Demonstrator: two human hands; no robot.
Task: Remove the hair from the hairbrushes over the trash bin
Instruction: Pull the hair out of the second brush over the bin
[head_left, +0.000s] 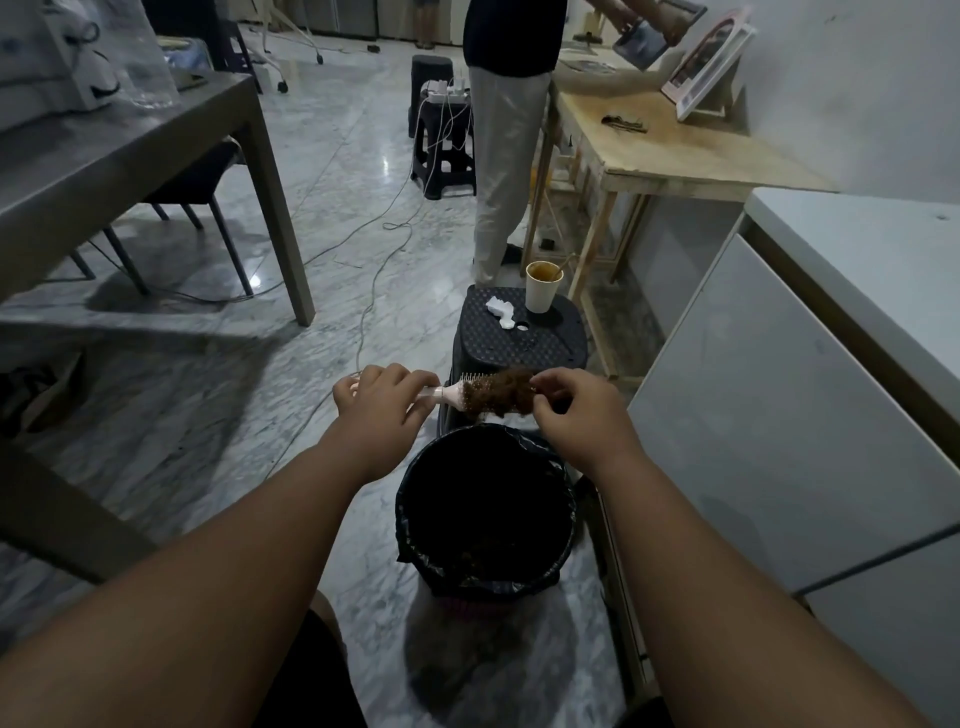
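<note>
Clearly mid-pull: the left hand (376, 397) gripped the brush (470, 396) handle above the bin (485, 512), while the right hand (574, 410) pinched the hair (501, 397) matted on its bristles. Next, I judged, a firm tug free.

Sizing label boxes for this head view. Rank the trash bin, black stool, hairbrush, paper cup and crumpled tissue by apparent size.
1. trash bin
2. black stool, partly hidden
3. hairbrush, handle covered by the left hand
4. paper cup
5. crumpled tissue
The bin and hairbrush are nearer the camera, which inflates them.
</note>
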